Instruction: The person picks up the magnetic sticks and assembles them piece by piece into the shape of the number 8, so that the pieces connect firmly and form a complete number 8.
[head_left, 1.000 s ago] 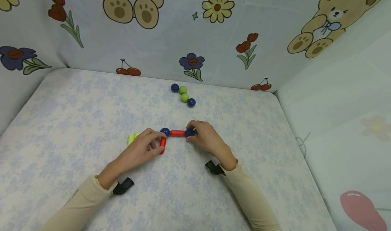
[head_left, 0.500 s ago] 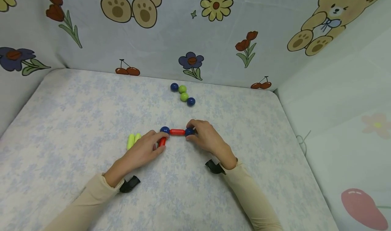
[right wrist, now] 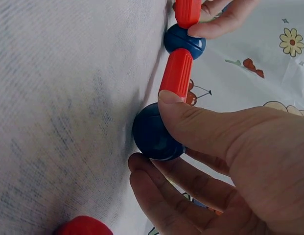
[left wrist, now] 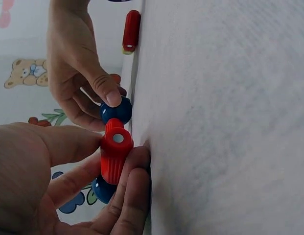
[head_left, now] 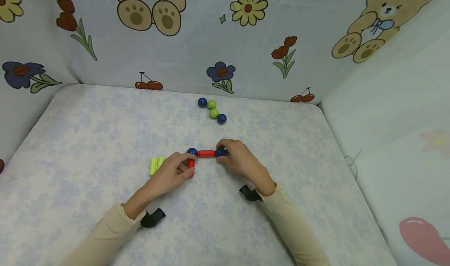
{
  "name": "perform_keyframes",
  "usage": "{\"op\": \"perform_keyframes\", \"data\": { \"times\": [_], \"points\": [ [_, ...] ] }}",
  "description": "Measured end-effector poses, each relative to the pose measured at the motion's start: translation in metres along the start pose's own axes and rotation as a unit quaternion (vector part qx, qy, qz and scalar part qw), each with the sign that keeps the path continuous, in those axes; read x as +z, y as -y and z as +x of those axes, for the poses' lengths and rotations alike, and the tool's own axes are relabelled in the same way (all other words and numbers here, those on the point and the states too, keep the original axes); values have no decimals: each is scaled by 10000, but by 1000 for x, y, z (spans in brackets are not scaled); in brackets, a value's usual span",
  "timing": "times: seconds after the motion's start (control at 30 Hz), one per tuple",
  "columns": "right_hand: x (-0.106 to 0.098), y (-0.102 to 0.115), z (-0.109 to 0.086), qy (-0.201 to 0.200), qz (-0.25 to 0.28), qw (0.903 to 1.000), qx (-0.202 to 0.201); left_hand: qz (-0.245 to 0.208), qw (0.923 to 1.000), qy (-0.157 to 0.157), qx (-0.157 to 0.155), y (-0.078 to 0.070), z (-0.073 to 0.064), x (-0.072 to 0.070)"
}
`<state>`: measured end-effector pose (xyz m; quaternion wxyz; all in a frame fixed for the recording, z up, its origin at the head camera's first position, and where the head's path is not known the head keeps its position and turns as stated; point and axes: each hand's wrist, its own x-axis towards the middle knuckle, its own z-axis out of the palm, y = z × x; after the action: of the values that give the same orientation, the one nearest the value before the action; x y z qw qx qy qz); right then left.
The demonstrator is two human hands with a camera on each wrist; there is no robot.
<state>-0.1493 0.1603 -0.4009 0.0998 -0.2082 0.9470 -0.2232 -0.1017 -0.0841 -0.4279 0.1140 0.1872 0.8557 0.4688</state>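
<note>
A red magnetic rod (head_left: 206, 153) lies level between two blue balls, one at its left end (head_left: 191, 152) and one at its right end (head_left: 220, 152). A second red rod (left wrist: 115, 164) runs from the left blue ball toward the person. My left hand (head_left: 172, 172) pinches this second rod between thumb and fingers, with a fingertip right at the left ball. Its free end shows a small metal tip in the left wrist view. With thumb and fingers, my right hand (right wrist: 215, 147) grips the right blue ball (right wrist: 154, 132), close over the table.
Two yellow-green rods (head_left: 153, 166) lie just left of my left hand. Farther back sit a line of blue and green balls (head_left: 213, 113). A loose red rod (left wrist: 131, 29) lies beyond my right hand in the left wrist view. A patterned cloth wall (head_left: 197, 55) closes the back.
My left fingers first shift up toward the left ball, then the thumb settles on the near red rod again. The left forearm has moved slightly right. My right hand keeps its grip.
</note>
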Motion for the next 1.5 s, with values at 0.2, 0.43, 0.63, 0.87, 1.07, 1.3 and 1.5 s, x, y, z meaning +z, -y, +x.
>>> {"op": "perform_keyframes", "data": {
  "times": [0.2, 0.43, 0.63, 0.87, 1.07, 1.3, 1.5],
  "points": [
    [-10, -5, 4, 75, 37, 9999, -56, -273, 9995, 99, -124, 2, 1, -2],
    [-31, -18, 24, 35, -30, 9999, 106, -504, 9977, 370, -252, 4, 2, -3],
    [-42, -27, 52, -54, -146, 9997, 182, -647, 9963, 525, -217, 8, 4, -3],
    [-42, -31, 78, -119, -356, 9983, 438, -933, 9935, 601, -239, 8, 4, -4],
    [-39, -34, 87, -37, -405, 9976, 564, -1073, 9921, 601, -245, 11, 5, -3],
    [-37, -38, 86, -95, -249, 9981, 549, -1016, 9928, 549, -328, 13, 7, 0],
    [-36, -39, 79, -17, -304, 9987, 416, -949, 9937, 513, -300, 13, 7, 0]
  ]
}}
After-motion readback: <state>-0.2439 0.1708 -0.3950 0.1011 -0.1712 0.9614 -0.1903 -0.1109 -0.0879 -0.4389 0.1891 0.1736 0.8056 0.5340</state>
